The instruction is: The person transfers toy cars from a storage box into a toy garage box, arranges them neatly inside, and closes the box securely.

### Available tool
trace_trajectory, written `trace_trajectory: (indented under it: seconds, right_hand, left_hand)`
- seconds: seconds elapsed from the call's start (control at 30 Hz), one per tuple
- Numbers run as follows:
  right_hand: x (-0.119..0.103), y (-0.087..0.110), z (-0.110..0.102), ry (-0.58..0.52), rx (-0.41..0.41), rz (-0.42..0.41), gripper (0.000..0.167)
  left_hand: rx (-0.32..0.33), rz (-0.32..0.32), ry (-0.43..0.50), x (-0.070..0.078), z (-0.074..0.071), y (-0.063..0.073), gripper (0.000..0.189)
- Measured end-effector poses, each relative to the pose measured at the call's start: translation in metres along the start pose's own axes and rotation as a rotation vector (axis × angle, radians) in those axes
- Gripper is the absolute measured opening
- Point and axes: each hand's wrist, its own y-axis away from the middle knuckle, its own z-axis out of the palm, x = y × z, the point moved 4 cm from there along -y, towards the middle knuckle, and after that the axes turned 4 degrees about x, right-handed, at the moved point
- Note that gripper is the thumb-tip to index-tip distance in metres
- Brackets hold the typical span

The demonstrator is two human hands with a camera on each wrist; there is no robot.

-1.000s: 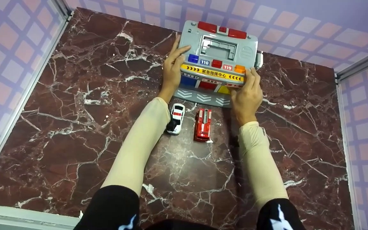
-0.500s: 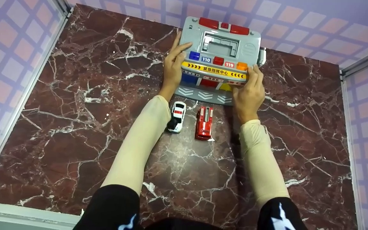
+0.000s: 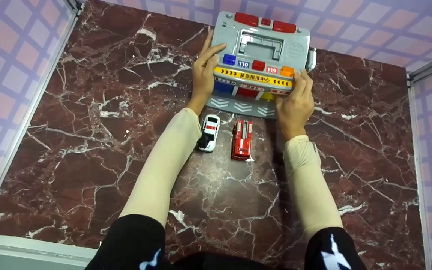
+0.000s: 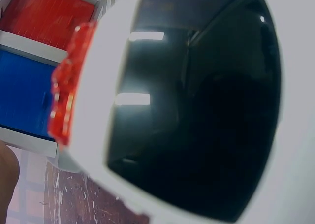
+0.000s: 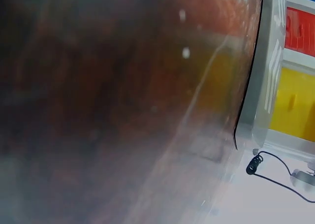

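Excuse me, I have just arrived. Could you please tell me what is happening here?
A person grips a toy station by its two sides, the left hand at one and the right hand at the other. Its coloured doors look closed. A white car and a red truck stand side by side on the marbled surface, in front of the station, and neither hand holds them.

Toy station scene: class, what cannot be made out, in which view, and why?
Head view: the back of the toy station, hidden by its roof.
Head view: part of the white car, covered by the dark device at the left sleeve.
Left wrist view: most of the left hand, cut off by the left edge.
Right wrist view: the tabletop pattern, blurred.
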Motion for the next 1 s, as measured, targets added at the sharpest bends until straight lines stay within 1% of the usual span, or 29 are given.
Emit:
trace_trajectory:
  seconds: [0.1, 0.2, 0.3, 0.37, 0.43, 0.5, 0.6, 0.67, 0.77, 0.87, 1.0]
  right_hand:
    - [-0.004, -0.005, 0.001, -0.012, -0.011, 0.001, 0.059]
    - [-0.008, -0.003, 0.001, -0.043, -0.080, 0.035, 0.059]
    - [-0.011, 0.000, -0.004, -0.051, -0.186, 0.074, 0.063]
    - [-0.013, -0.001, -0.008, -0.039, -0.255, 0.080, 0.067]
    - [-0.016, -0.005, -0.012, -0.013, -0.318, 0.081, 0.072]
    - [-0.019, -0.009, -0.015, 0.011, -0.370, 0.070, 0.078]
    - [-0.028, -0.015, -0.016, 0.029, -0.442, 0.020, 0.087]
    - [-0.035, -0.018, -0.013, 0.022, -0.495, -0.044, 0.092]
    - [-0.044, -0.021, -0.009, 0.019, -0.565, -0.158, 0.089]
    - [-0.046, -0.026, -0.004, 0.010, -0.586, -0.241, 0.080]
    - [-0.043, -0.034, -0.003, -0.028, -0.551, -0.289, 0.070]
  left_hand:
    - [0.007, 0.042, -0.008, 0.002, -0.002, -0.003, 0.034]
    - [0.011, 0.053, -0.020, 0.010, -0.005, 0.001, 0.034]
    - [0.008, 0.019, -0.030, 0.021, -0.008, 0.008, 0.034]
    - [0.002, -0.007, -0.034, 0.028, -0.009, 0.011, 0.033]
    - [0.001, -0.043, -0.042, 0.030, -0.009, 0.013, 0.033]
    - [-0.002, -0.058, -0.054, 0.032, -0.009, 0.013, 0.033]
    - [-0.002, -0.063, -0.076, 0.031, -0.008, 0.014, 0.033]
    - [-0.001, -0.054, -0.079, 0.031, -0.007, 0.014, 0.034]
    - [0.001, -0.039, -0.075, 0.030, -0.004, 0.013, 0.034]
    - [0.000, -0.025, -0.065, 0.032, 0.000, 0.011, 0.033]
    - [0.004, -0.005, -0.051, 0.039, 0.004, 0.006, 0.033]
